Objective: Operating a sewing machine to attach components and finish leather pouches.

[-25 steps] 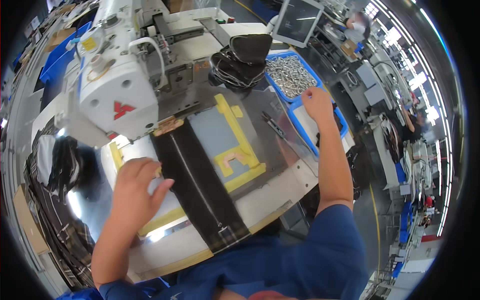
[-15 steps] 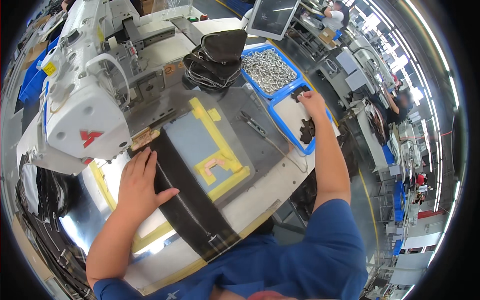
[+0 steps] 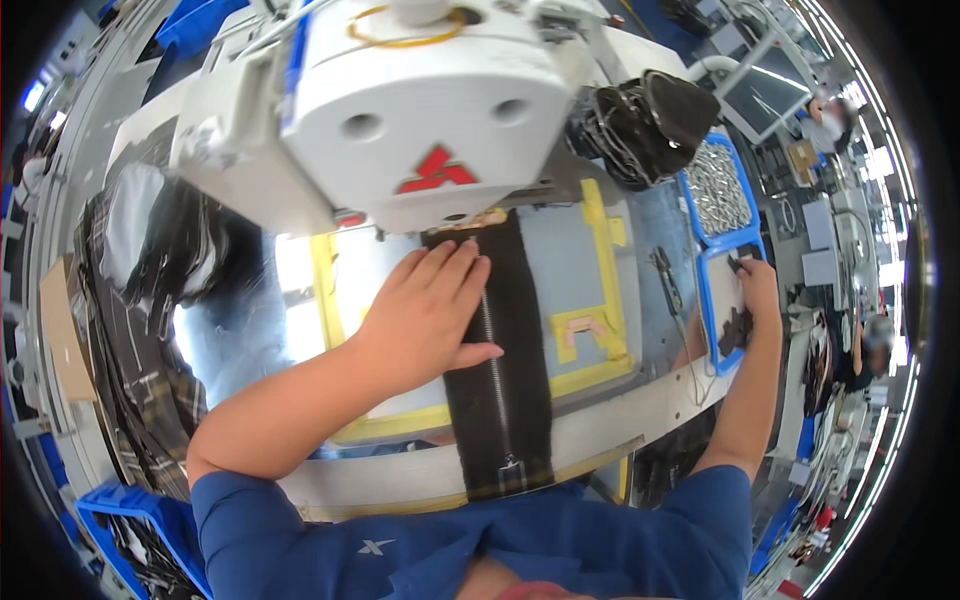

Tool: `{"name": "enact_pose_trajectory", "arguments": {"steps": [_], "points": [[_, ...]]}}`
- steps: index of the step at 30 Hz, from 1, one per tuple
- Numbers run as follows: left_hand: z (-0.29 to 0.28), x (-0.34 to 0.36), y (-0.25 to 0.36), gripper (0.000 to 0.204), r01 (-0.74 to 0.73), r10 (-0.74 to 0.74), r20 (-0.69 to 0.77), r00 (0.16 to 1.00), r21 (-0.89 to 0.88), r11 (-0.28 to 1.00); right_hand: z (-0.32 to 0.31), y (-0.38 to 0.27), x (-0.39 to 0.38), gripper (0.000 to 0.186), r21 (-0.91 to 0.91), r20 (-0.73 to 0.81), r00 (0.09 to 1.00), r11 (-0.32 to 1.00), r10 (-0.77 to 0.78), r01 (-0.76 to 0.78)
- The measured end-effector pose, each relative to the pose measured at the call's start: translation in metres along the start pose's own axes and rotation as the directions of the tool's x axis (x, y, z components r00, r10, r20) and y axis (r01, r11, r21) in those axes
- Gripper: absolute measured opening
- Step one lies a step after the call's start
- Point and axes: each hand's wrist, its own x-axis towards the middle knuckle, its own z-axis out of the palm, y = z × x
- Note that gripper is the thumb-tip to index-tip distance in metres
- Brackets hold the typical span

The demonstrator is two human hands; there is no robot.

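Note:
My left hand (image 3: 425,315) lies flat on a long black fabric strip (image 3: 520,370), its fingers together and its thumb out to the side. A zipper (image 3: 493,370) runs lengthwise down the strip, and the strip's far end reaches under the head of a white sewing machine (image 3: 440,130). Off to the right, my right hand (image 3: 760,288) is over a shallow blue tray (image 3: 712,320) with small dark pieces (image 3: 736,330) in it. Its fingertips are pinched at a small dark piece (image 3: 737,265); the grip is partly hidden.
Behind that tray stands another blue tray (image 3: 686,195) full of metal rings (image 3: 718,190). A bundle of dark pouches (image 3: 645,125) sits beside the machine. Thread snips (image 3: 667,280) lie on the table. Dark and plaid fabric (image 3: 150,380) hangs at the left, above a blue crate (image 3: 115,490).
The whole view has swung left, so the machine now fills the upper middle. My left hand stays on the strip, and my right hand remains at the tray of dark pieces.

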Motion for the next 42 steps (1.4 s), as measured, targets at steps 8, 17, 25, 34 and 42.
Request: {"name": "enact_pose_trajectory", "arguments": {"steps": [8, 17, 25, 34, 42], "points": [[0.001, -0.003, 0.000, 0.082, -0.055, 0.056, -0.014, 0.998, 0.044, 0.998, -0.069, -0.262, -0.022, 0.019, 0.356, -0.151, 0.958, 0.890, -0.246, 0.285], [-0.003, -0.003, -0.001, 0.080, -0.034, 0.034, -0.005, 0.999, 0.029, 0.999, -0.010, -0.417, -0.035, 0.036, 0.225, -0.127, 0.579, 0.545, -0.805, 0.808], [-0.003, -0.002, -0.003, 0.055, -0.009, 0.005, -0.135, 0.991, -0.030, 1.000, -0.004, -0.413, -0.041, 0.041, 0.374, -0.093, 0.545, 0.478, -0.833, 0.795], [-0.006, -0.002, -0.005, 0.049, 0.021, -0.031, -0.100, 0.994, -0.099, 0.995, 0.004, -0.409, -0.028, 0.032, 0.448, -0.261, 0.479, 0.334, -0.838, 0.829], [-0.005, -0.001, -0.007, 0.051, -0.013, 0.002, -0.144, 0.990, -0.073, 0.997, 0.017, -0.412, -0.033, 0.031, 0.433, -0.290, 0.489, 0.342, -0.823, 0.834]]}}
